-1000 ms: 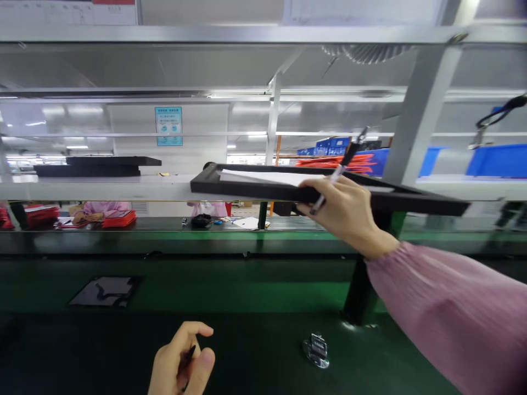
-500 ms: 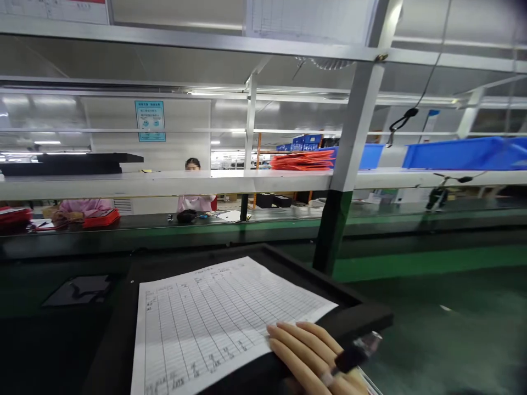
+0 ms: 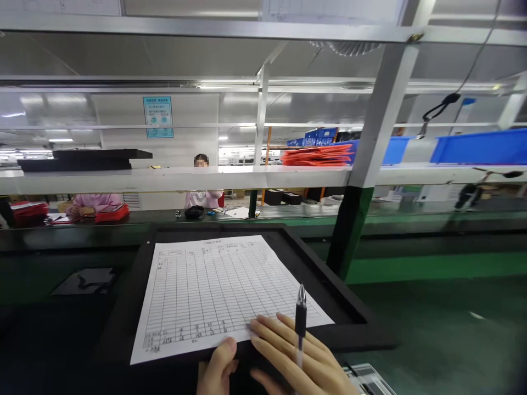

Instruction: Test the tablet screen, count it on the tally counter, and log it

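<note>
We look from one head-worn camera, facing forward and slightly down across the workbench (image 3: 432, 323), very near the black tray (image 3: 337, 307) at the bottom edge, with far shelves (image 3: 247, 178) and co-workers beyond.

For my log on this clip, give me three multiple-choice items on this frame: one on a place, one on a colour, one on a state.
1. Where does the printed form lie?
A. in the black tray
B. on the white shelf
C. on the floor

2. What colour are the bins on the shelf at the right?
A. yellow
B. blue
C. white

3. How is the pen held?
A. capped, lying flat on the belt
B. tucked between fingers of the right hand, pointing up
C. gripped in the left hand

Answers: 1 A, the sheet sits inside the tray's raised rim; 2 B, they are plainly blue; 3 B, it stands up from the right fingers pressed on the sheet.
</note>
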Demonstrator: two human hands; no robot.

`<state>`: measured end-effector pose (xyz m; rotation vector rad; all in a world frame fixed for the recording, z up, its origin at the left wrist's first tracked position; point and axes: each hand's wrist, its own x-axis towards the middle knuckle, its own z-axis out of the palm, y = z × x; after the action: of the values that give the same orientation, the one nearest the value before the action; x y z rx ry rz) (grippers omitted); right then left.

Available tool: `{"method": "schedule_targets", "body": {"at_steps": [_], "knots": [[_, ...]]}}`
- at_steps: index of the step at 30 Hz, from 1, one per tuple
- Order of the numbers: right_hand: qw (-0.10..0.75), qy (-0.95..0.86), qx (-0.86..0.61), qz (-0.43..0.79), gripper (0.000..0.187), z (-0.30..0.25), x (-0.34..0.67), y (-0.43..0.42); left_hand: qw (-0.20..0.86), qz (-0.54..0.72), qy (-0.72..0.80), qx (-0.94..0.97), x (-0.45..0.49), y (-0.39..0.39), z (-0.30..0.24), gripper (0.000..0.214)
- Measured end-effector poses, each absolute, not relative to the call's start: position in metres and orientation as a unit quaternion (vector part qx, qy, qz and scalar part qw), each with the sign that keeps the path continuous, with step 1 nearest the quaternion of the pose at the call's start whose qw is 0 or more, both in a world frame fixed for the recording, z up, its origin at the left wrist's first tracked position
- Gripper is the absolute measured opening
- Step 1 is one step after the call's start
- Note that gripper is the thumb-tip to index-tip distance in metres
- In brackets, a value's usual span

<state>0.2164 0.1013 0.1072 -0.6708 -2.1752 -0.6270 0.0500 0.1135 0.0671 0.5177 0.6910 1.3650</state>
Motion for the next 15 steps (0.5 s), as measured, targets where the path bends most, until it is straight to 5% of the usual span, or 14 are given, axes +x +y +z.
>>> {"method": "schedule_targets", "body": {"at_steps": [8, 15], "knots": [[0.404, -0.847, -0.296, -0.175, 0.022, 0.116, 0.201, 0.108, 0.637, 0.663, 0.331, 0.213, 0.045, 0.12, 0.048, 0.014], [0.363, -0.852, -0.358, -0.118, 0.025, 0.131, 0.196, 0.121, 0.654, 0.618, 0.377, 0.219, 0.05, 0.104, 0.04, 0.035]]}}
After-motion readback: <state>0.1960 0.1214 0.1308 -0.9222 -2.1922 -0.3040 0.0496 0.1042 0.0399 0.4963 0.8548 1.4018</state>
